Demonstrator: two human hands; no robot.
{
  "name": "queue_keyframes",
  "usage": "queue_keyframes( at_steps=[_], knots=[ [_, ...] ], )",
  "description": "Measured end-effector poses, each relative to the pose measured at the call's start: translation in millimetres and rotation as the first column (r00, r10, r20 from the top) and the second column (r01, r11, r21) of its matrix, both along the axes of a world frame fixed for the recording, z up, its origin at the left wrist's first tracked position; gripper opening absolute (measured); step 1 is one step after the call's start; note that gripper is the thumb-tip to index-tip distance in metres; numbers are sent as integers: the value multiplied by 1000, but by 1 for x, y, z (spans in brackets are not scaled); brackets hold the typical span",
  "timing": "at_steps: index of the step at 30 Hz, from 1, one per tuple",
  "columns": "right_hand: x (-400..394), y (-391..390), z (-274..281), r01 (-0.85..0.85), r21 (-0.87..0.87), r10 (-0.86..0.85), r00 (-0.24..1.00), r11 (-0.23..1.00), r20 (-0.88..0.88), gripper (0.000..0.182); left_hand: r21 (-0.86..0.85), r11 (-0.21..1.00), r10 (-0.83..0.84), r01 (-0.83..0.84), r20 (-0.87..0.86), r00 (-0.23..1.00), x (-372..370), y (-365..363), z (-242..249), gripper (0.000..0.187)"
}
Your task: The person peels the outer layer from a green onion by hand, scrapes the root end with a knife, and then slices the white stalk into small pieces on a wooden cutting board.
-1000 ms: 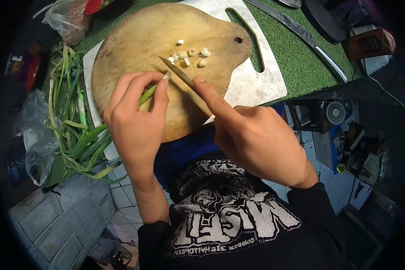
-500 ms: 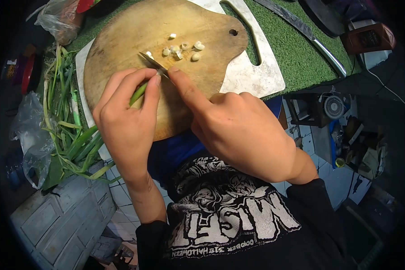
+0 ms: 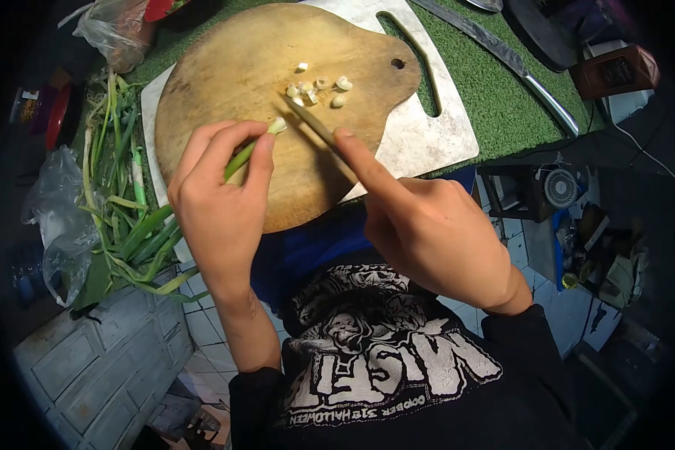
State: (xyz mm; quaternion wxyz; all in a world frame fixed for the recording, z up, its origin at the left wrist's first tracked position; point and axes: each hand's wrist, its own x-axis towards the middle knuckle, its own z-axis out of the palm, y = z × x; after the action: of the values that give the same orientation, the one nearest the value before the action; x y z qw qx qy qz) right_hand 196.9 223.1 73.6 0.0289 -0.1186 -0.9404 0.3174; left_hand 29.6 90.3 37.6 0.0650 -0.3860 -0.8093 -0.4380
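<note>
My left hand (image 3: 221,180) pinches a green onion (image 3: 240,159) over the left part of the round wooden cutting board (image 3: 225,67). The onion's pale cut end sticks out past my fingertips. In my right hand (image 3: 435,225) is a knife (image 3: 315,126), my index finger stretched along its back; the handle is hidden in my palm. The blade lies to the right of the onion, apart from it, its tip beside several small white onion slices (image 3: 311,97) on the board.
Beneath the wooden board is a white plastic board (image 3: 435,139) on green turf matting (image 3: 502,105). More green onions (image 3: 131,217) lie at the left, by a clear plastic bag (image 3: 60,225). A larger knife (image 3: 529,79) rests at upper right near a brown bottle (image 3: 615,73).
The knife has moved right, away from the onion, and its tip now reaches the slices. My right hand has shifted right and down. The onion's white end is now exposed.
</note>
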Motion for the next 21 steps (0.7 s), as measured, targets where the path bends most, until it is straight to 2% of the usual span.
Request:
queue_keyframes(
  at_steps=[8, 14, 16, 21],
  knots=[
    [-13, -6, 0, -55, -46, 54, 998, 997, -19, 79, 22, 1000, -10, 10, -10, 1000, -1, 0, -1, 12],
    [-22, -16, -3, -36, 51, 37, 999, 998, -36, 77, 5, 1000, -17, 17, -35, 999, -1, 1, 0, 12],
    [-28, -17, 3, -34, 65, 31, 998, 997, 55, 80, 2, 1000, -16, 16, -41, 999, -1, 0, 0, 12],
    [-25, -19, 6, -51, 107, 42, 995, 993, 85, 82, 9, 1000, -16, 16, -38, 999, 0, 1, -1, 12]
  ],
)
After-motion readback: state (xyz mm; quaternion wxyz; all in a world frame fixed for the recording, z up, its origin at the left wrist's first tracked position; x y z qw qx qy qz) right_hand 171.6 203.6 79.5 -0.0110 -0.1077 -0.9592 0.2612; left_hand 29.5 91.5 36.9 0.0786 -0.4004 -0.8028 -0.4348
